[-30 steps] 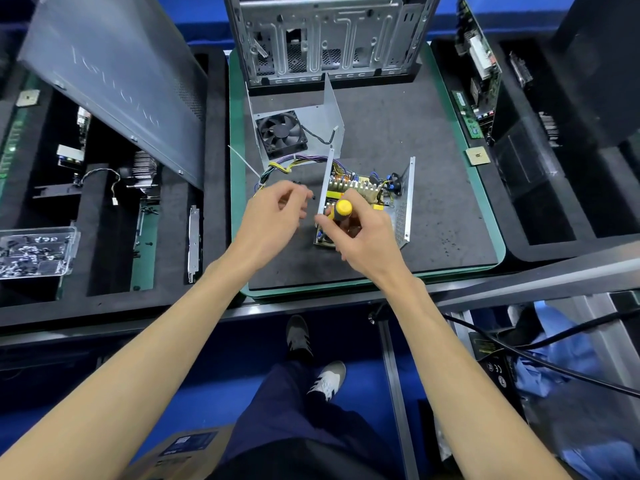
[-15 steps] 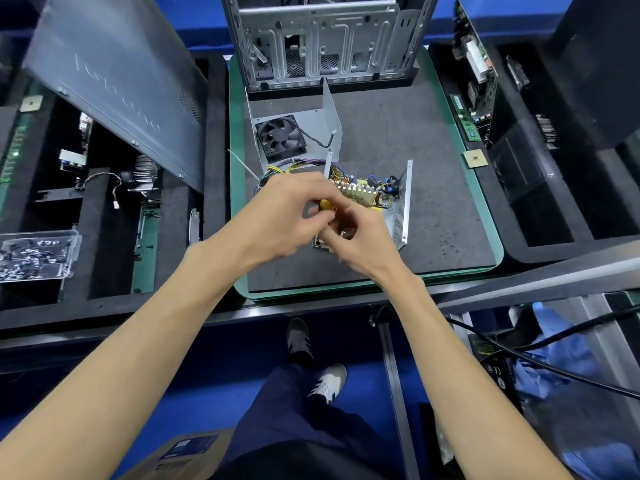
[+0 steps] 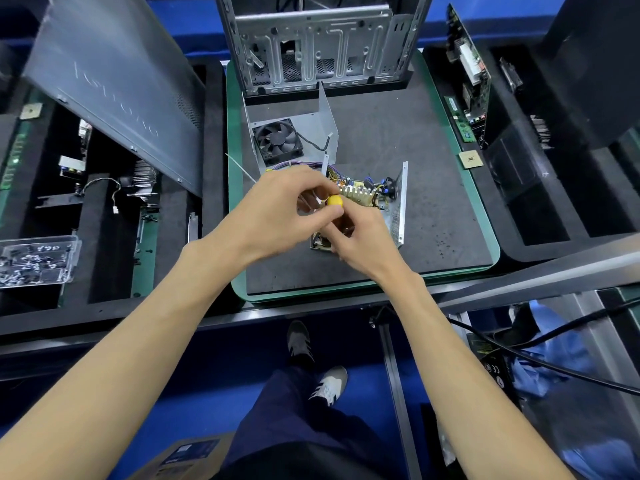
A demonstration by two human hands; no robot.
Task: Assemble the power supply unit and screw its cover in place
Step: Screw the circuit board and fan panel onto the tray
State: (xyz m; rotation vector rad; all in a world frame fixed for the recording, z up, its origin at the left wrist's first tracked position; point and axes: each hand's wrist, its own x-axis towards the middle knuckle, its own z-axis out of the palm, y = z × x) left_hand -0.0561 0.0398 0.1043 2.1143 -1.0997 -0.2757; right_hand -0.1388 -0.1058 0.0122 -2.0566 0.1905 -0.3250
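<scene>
yellow screwdriver (image 3: 335, 201), two hands

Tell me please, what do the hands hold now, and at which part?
Both hands grip a screwdriver: the left hand by its yellow handle top, the right hand lower down, where its fingers hide the shaft.

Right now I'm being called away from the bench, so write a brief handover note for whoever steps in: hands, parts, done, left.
Left hand: fingers curled at the yellow-capped screwdriver.
Right hand: grips the screwdriver lower down, over the open grey metal power supply base with its circuit board.
Grey metal cover with black fan: lies apart behind the base, on the dark mat.
Done: board sits in base.
Left: finish screwing inside, fit cover, screw it down.
</scene>
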